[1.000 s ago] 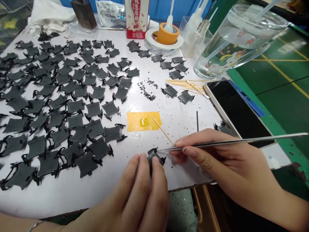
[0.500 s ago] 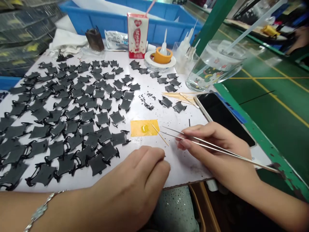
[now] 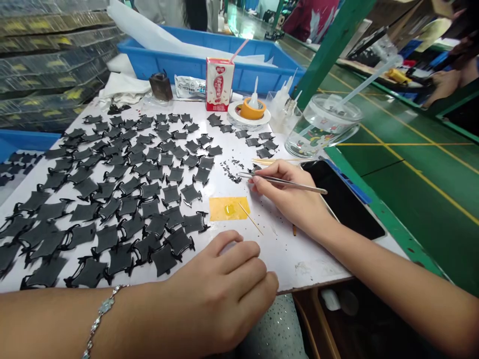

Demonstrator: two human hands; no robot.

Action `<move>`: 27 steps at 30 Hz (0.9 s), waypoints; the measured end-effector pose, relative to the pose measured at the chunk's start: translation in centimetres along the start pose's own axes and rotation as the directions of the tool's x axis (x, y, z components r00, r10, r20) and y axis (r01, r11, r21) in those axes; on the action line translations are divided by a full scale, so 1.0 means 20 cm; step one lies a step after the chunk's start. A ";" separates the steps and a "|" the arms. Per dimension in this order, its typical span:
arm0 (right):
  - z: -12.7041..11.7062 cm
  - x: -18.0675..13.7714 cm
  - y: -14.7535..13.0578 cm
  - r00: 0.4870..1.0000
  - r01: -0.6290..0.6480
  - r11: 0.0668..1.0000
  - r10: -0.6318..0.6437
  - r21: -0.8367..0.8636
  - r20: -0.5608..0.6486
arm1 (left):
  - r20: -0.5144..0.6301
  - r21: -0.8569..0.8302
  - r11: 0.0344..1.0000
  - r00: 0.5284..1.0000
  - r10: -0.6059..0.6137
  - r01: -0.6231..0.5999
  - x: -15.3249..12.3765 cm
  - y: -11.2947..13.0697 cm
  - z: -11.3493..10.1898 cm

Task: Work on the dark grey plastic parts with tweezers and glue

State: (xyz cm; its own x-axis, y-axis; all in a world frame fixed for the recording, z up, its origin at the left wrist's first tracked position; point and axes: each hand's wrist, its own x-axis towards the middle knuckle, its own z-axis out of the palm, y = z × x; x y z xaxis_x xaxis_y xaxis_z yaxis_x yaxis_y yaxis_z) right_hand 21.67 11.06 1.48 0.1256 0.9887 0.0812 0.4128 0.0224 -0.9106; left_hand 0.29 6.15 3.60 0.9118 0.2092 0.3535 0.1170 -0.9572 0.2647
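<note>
My right hand (image 3: 288, 192) holds metal tweezers (image 3: 284, 183) in a pinch. Their tips sit at a scatter of tiny black pieces (image 3: 232, 172); whether they grip one is too small to tell. A curved black part (image 3: 255, 168) lies just beyond my right fingers, partly hidden. My left hand (image 3: 228, 284) rests palm down at the table's front edge, fingers curled, their tips hidden, so anything inside cannot be seen. Ahead of it are a yellow sheet (image 3: 217, 209) with a shiny yellow drop (image 3: 229, 209) and a toothpick (image 3: 251, 219) lying partly across the sheet.
Many black parts (image 3: 130, 204) cover the left side of the table. Behind stand a drink carton (image 3: 219, 85), tape rolls (image 3: 252, 109), nozzle bottles (image 3: 282, 102) and a blue bin (image 3: 179, 47). A glass mug (image 3: 318, 124) and a phone (image 3: 344, 199) are at right.
My right hand has moved forward and left, taking the tweezers from beside the toothpick to the tiny black pieces. My left hand's fingers have loosened a little. The view has tilted up.
</note>
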 end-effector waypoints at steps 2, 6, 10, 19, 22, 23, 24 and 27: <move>0.00 0.00 0.01 1.000 -0.007 1.000 0.007 0.002 -0.004 | 0.026 -0.003 1.000 1.000 -0.005 0.005 0.00 -0.01 0.01; 0.00 0.00 0.01 1.000 -0.021 1.000 0.021 0.002 -0.005 | 0.049 -0.001 1.000 0.999 -0.011 0.011 0.00 -0.02 0.03; 0.00 0.00 0.01 0.999 -0.038 0.999 0.038 0.004 -0.014 | 0.055 -0.003 1.000 0.998 -0.006 0.007 0.00 -0.02 0.04; 0.01 0.00 0.02 0.999 -0.046 0.999 0.046 0.010 -0.024 | 0.082 -0.024 1.000 0.997 -0.004 0.006 -0.01 -0.02 0.04; 0.01 0.00 0.02 0.998 -0.048 0.999 0.048 0.009 -0.030 | 0.074 -0.013 1.000 0.997 -0.014 0.015 0.00 -0.02 0.05; 0.01 0.00 0.02 0.999 -0.047 0.999 0.047 0.012 -0.026 | 0.078 -0.009 1.000 0.997 -0.017 0.018 -0.01 -0.02 0.05; 0.01 -0.01 0.02 0.999 -0.043 0.999 0.044 0.016 -0.019 | 0.078 -0.005 1.000 0.997 -0.018 0.019 -0.01 -0.02 0.05; 0.01 -0.01 0.01 1.000 -0.031 0.999 0.030 0.023 0.003 | 0.084 0.000 1.000 0.996 -0.019 0.019 -0.01 -0.02 0.05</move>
State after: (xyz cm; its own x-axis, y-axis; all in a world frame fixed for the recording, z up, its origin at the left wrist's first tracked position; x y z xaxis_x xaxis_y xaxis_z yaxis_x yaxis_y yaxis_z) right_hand 21.53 10.94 1.28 0.1355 0.9894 0.0523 0.3882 -0.0045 -0.9216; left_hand 0.46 6.27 2.55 0.9393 0.2100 0.2713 0.1346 -0.9530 0.2714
